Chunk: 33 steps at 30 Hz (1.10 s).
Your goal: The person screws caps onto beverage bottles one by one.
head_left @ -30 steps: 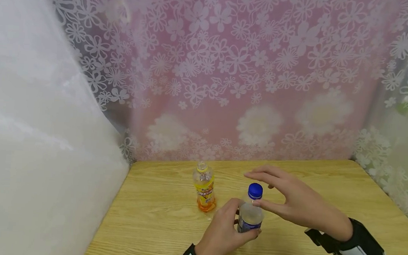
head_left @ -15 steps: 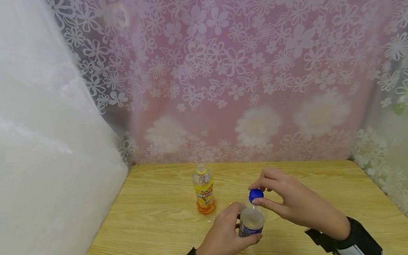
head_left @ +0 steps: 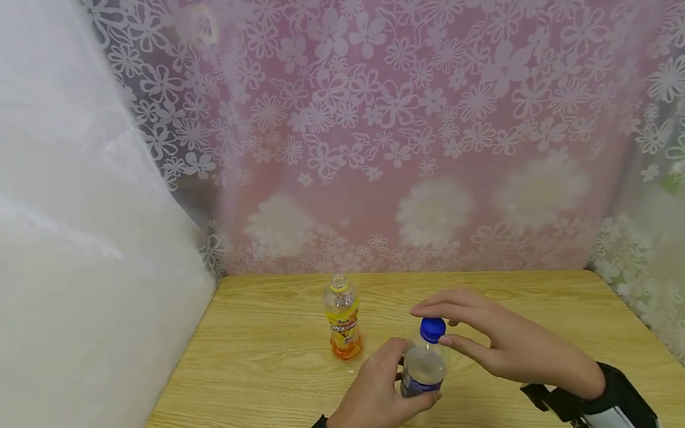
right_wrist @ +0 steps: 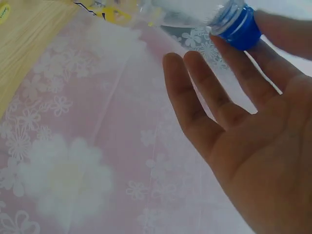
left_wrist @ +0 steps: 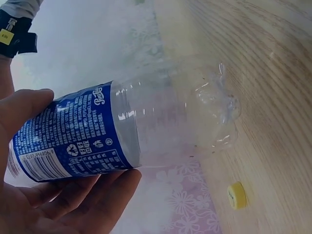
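Observation:
A clear plastic bottle [head_left: 424, 363] with a blue label [left_wrist: 73, 131] stands in front of me, its base over the wooden table in the left wrist view. My left hand [head_left: 375, 389] grips it round the label, thumb on one side and fingers on the other. On its neck sits a blue bottle cap [head_left: 433, 329]. My right hand [head_left: 500, 335] has thumb and fingers about this cap, the thumb tip at its near edge. In the right wrist view the cap [right_wrist: 241, 29] lies between thumb and fingers, with the other fingers [right_wrist: 180, 92] extended away from it.
A second bottle [head_left: 344, 322], with a yellow label, orange liquid and an uncapped mouth, stands to the left on the table [head_left: 262, 379]. A yellow cap [left_wrist: 237, 195] lies on the table, hidden in the head view. A pink floral curtain [head_left: 347, 142] hangs behind.
The right fingers come together on the blue cap half a second ago, then spread somewhat as the hand shifts right. The left hand keeps its hold on the bottle.

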Available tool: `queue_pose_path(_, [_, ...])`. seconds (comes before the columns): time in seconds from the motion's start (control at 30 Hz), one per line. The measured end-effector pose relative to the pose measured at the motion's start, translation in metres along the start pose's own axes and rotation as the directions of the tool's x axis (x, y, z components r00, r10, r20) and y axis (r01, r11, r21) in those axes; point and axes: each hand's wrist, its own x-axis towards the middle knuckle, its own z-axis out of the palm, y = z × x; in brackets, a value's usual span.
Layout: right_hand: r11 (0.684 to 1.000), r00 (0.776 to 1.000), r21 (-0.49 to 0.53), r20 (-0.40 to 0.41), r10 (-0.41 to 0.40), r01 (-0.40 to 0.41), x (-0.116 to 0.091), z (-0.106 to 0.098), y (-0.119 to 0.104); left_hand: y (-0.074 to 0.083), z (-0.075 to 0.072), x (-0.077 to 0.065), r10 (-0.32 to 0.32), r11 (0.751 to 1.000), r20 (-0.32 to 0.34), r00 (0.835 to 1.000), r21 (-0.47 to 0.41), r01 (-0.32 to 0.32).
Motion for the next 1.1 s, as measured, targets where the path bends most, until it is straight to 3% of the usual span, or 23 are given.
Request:
queue_pose_path(0.07, [0.999,0.999,0.011,-0.012,-0.031,0.031,0.0,-0.002,0.0,0.0,0.0,0.0,0.003,1.0,-0.008,1.0,0.012,-0.003])
queue_pose_path(0.17, [1.0,0.999,-0.008,-0.048,-0.018,0.017,0.002,0.0,0.0,-0.001,0.001,0.0,0.007,0.999,-0.029,1.0,0.035,-0.006])
queue_pose_path(0.27, [0.995,0.994,-0.083,-0.096,0.043,-0.051,0.005,0.005,0.0,-0.001,0.002,-0.001,0.0,0.999,-0.038,0.999,0.037,0.001])
queue_pose_path(0.43, [0.961,0.981,-0.234,-0.153,0.115,-0.149,0.007,0.011,-0.003,0.0,0.003,-0.001,-0.012,0.999,-0.038,0.999,0.045,0.014])
queue_pose_path(0.6, [0.994,0.993,-0.101,-0.113,0.024,-0.035,0.003,0.006,-0.003,0.0,0.001,-0.002,0.0,0.999,-0.03,1.0,0.042,0.001])
queue_pose_path(0.7, [0.999,0.996,-0.033,-0.078,-0.046,0.043,0.002,0.002,-0.001,0.0,0.001,-0.001,0.015,0.998,-0.028,1.0,0.055,-0.013])
queue_pose_path(0.77, [0.998,0.996,-0.027,-0.069,-0.051,0.05,0.002,0.002,-0.001,0.0,0.001,-0.001,0.016,0.998,-0.029,0.999,0.065,-0.014])
queue_pose_path(0.93, [0.992,0.99,-0.111,-0.134,0.04,-0.055,0.003,0.008,0.0,0.001,0.004,-0.002,-0.018,0.997,-0.02,1.0,0.068,0.02])
queue_pose_path(1.1, [0.948,0.974,-0.287,-0.216,0.076,-0.137,0.003,0.012,-0.001,0.004,0.006,0.0,-0.089,0.993,0.01,0.996,0.083,0.088])
